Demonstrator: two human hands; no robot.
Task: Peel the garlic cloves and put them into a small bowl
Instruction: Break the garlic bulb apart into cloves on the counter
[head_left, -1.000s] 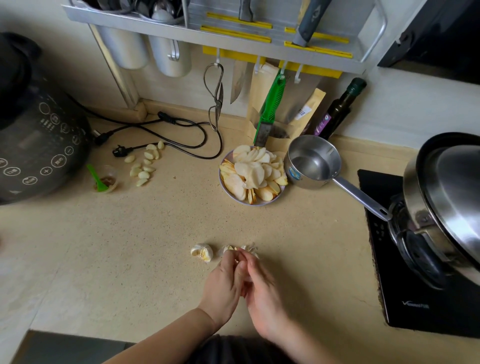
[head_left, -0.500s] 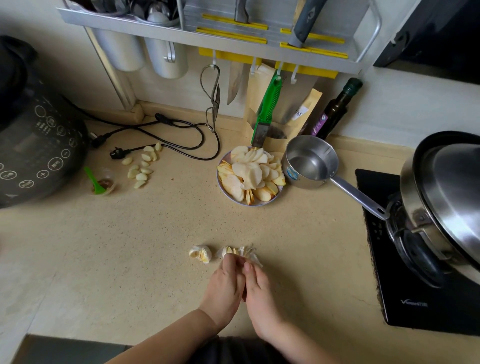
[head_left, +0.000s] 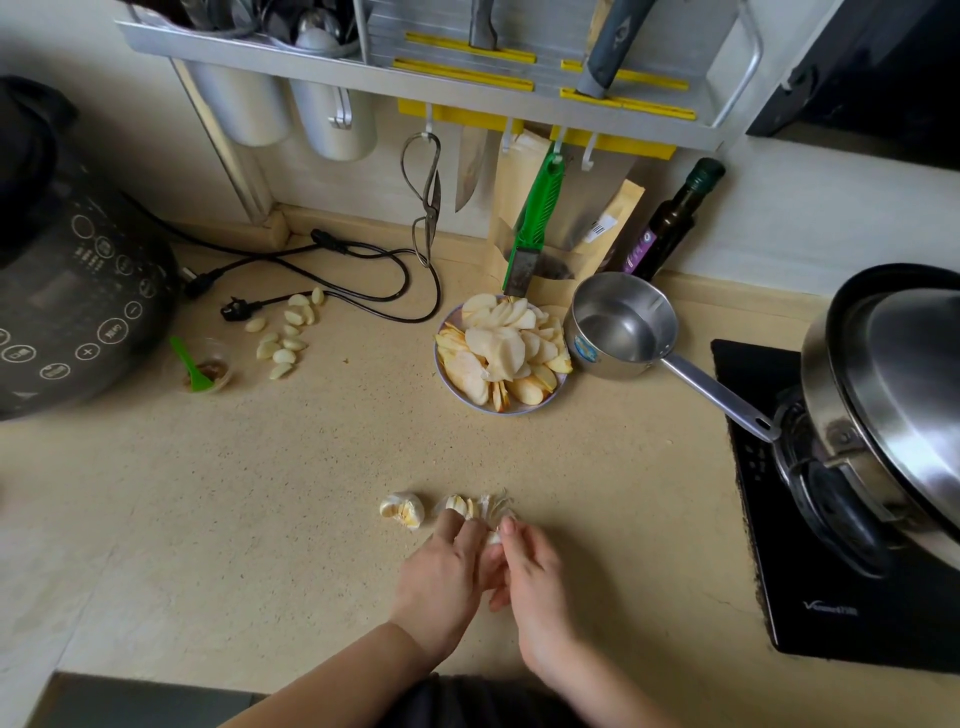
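Both hands, left hand (head_left: 445, 571) and right hand (head_left: 535, 582), pinch one garlic clove (head_left: 492, 537).

Whatever the two hands work on is mostly hidden: only a pale sliver of a garlic clove (head_left: 492, 537) shows between the left hand (head_left: 441, 577) and the right hand (head_left: 535, 582), so neither grip can be read clearly. The left fingers cover part of the broken garlic pieces (head_left: 460, 505) behind them. The rice cooker (head_left: 67, 291) is cut off by the left edge, and its button labels are too small to read. The pot and lid (head_left: 893, 405) run off the right edge. The rack (head_left: 415, 67) is cropped at the top, hiding the knife handles. The little cup (head_left: 205, 366) holds something brown, too blurred to tell.
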